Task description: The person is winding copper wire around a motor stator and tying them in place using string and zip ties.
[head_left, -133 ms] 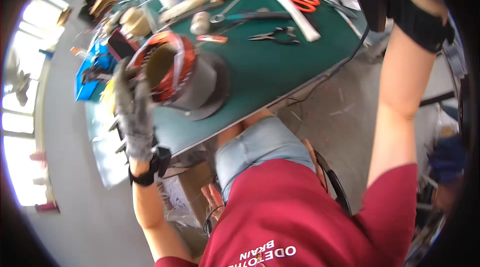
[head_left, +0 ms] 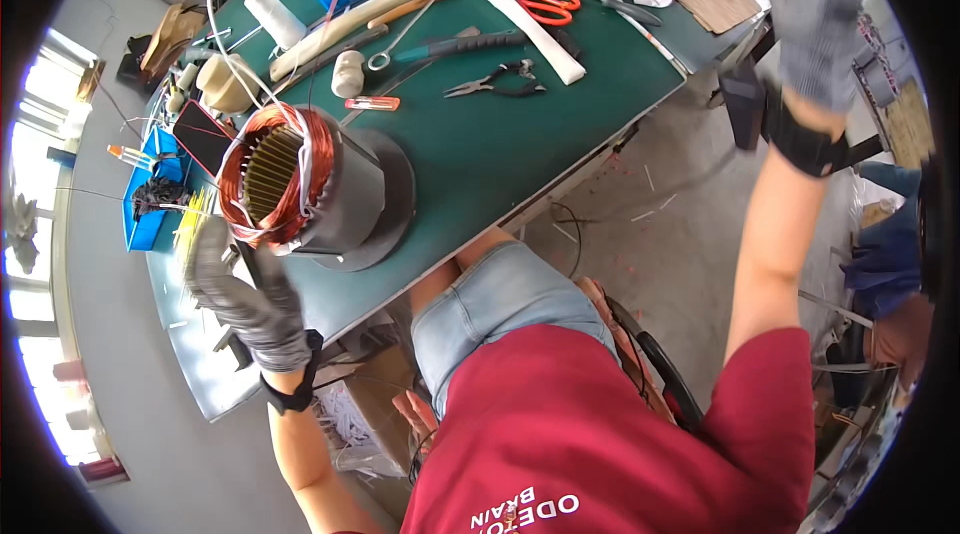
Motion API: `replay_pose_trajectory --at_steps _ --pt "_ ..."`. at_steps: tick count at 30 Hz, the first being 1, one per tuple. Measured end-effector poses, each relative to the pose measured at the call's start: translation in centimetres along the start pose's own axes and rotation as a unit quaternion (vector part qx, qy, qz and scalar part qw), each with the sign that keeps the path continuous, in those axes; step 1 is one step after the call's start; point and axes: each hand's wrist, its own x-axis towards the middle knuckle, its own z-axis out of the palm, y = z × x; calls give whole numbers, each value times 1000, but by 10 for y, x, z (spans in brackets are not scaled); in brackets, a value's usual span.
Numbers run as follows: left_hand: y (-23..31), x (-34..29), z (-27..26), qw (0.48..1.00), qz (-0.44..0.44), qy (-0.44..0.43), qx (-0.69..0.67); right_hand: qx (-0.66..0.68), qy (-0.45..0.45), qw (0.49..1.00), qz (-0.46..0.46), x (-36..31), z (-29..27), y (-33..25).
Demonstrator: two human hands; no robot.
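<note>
Motor stator, a grey metal cylinder [head_left: 350, 196] crowned with a ring of copper-red wire windings [head_left: 322, 156], stands toward the near left of the dark green table [head_left: 470, 159], as the head view shows it. Its long axis runs upright from a wide grey round base [head_left: 398, 219] to the wound end; the wide lens makes it lean left. The open mouth points up, slightly toward the left, and I can look into its slotted yellowish bore. White sleeved leads rise from the windings toward the far left.

The left hand [head_left: 250, 299], in a grey knit glove, is just beside the near-left rim of the windings. Its fingers look loosely parted, but they are blurred; I cannot tell whether they touch the wire or have hold of anything. The right hand [head_left: 815, 29], gloved alike, is raised on the far right, well apart from the stator. Blur hides its fingers too, so how far they are open, and what they hold, I cannot tell.

Left of the stator sit thin yellow strips [head_left: 192, 222] and a blue plastic tray [head_left: 143, 231]. Beyond it lie dark-handled pliers [head_left: 487, 86], orange-handled scissors [head_left: 552, 4] and a long white strip [head_left: 520, 22].
</note>
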Motion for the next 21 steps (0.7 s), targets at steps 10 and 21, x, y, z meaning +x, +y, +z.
replay_pose_trajectory --at_steps 10,21 --pt "50 11 32 973 -2 -179 144 -163 -90 967 176 -147 48 70" --pt "43 15 28 961 -37 -270 52 -61 -186 981 5 -128 207 99"
